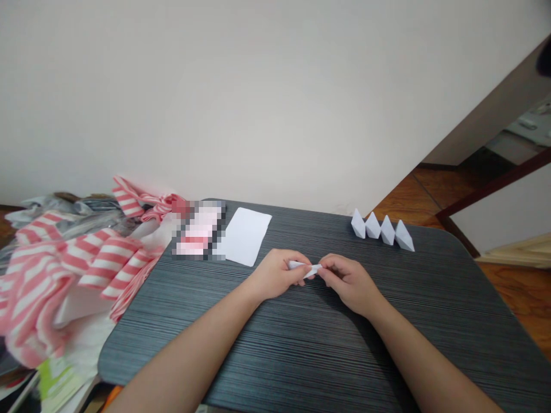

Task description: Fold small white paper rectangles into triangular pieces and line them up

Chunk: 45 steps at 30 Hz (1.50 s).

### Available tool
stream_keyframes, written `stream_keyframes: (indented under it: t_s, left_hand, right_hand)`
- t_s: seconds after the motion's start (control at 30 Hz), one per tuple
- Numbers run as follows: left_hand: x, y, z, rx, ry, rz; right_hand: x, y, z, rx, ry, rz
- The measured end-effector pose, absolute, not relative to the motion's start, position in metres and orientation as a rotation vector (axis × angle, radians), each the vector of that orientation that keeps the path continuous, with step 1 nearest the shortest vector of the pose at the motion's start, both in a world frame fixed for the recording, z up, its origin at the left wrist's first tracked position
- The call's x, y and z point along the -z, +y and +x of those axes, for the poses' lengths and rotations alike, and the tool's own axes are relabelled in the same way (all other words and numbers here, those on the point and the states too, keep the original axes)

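Note:
A small folded piece of white paper (313, 271) is held between both hands above the middle of the dark table. My left hand (282, 273) is closed around its left part, thumb on top, and hides much of it. At its right end, my right hand (346, 281) pinches the paper between thumb and fingers. Several folded white paper shapes (373, 227) with pointed tops stand in a row at the back right of the table. Flat white paper (248, 235) lies to the left, beyond my left hand.
The dark wood-grained table (275, 350) stands against a pale wall (267, 103). A blurred-out pinkish item (198, 229) lies at its back left. Red-and-white striped cloth (107, 261) is heaped beside the left edge. Wooden floor (407, 195) shows at the right.

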<state>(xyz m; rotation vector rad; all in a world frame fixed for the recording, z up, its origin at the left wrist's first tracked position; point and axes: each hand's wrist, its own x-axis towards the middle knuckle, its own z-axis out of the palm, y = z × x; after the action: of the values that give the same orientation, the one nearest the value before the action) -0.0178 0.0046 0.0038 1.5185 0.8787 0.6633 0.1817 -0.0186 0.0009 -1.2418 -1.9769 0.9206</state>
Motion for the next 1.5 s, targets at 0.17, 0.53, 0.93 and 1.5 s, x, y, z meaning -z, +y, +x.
stream_keyframes:
  t_s: [0.17,0.53,0.93,1.5]
  left_hand:
    - [-0.0046,0.0049,-0.0187,-0.617,0.893,1.533]
    - [-0.0041,0.0047,-0.0174,-0.631,0.912,1.566]
    - [-0.0091,0.0051,-0.0167,-0.632,0.878,1.558]
    - [-0.005,0.0045,-0.0176,-0.603,0.892,1.433]
  right_hand:
    - [-0.0021,-0.0182,0.1821,-0.923,-2.006,-1.26]
    - [0.0009,-0.019,0.1827,-0.919,-1.978,-1.258]
    - [0.0,-0.0184,0.1855,-0.956,-1.955,-1.297]
    - [0.0052,-0.02,0.1856,-1.181,-1.757,-1.122]
